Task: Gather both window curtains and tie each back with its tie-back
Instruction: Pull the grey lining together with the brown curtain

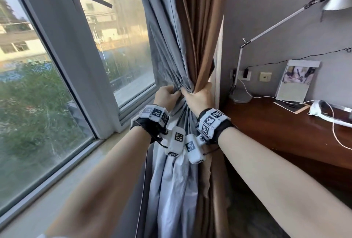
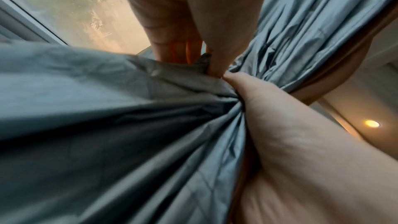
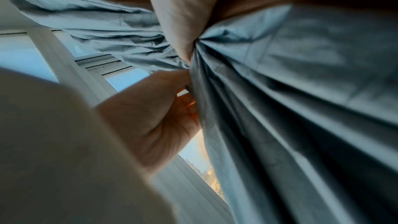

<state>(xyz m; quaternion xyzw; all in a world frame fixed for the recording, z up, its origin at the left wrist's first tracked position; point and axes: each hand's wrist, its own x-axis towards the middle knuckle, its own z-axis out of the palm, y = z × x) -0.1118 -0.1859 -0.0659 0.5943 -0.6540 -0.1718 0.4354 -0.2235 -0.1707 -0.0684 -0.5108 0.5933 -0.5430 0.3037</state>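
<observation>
**A:** Where was the curtain, and what did your grip have on it?

**B:** The curtain, brown face and grey lining, hung bunched at the right end of the window. My right hand was clenched round the gathered waist. My left hand, touching it on the window side, pinched a grey fold.

**A:** What could have gone wrong?

**B:** The biggest risk, I judged, was the bundle spilling. The lining looked slick, and I'd need to free one hand for the tie-back, so folds above and below my grip could have fanned out. I couldn't see any tie-back, either; a dark shape behind the cloth beyond my grip was unclear.

**A:** Anything in the way?

**B:** The tabletop stood just right of my grip, carrying a desk lamp, a leaning picture card and a white cable. A swinging elbow might have snagged that cable.
</observation>
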